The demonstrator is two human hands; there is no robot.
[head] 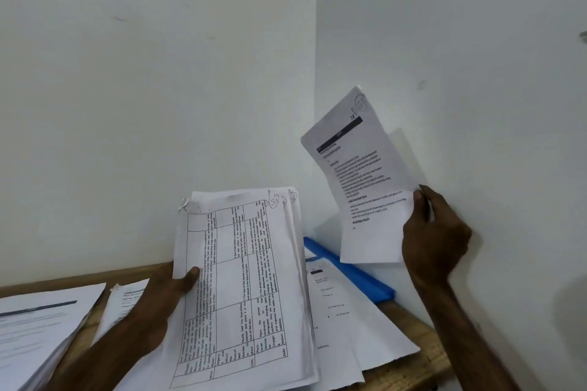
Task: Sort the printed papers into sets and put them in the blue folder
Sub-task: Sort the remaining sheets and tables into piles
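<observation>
My left hand [165, 298] grips a thick stack of printed papers [244, 289] by its left edge, thumb on top; the top sheet carries a printed table. My right hand [435, 238] holds up a single printed sheet [365, 181] with a black header bar, pinched at its lower right edge, tilted in front of the wall corner. The blue folder [352, 273] lies on the wooden table [409, 368] below that sheet, partly covered by loose papers.
More printed sheets [346, 320] lie on the table under the stack and over the folder. Another pile of papers [41, 327] sits at the far left. White walls meet in a corner right behind the table.
</observation>
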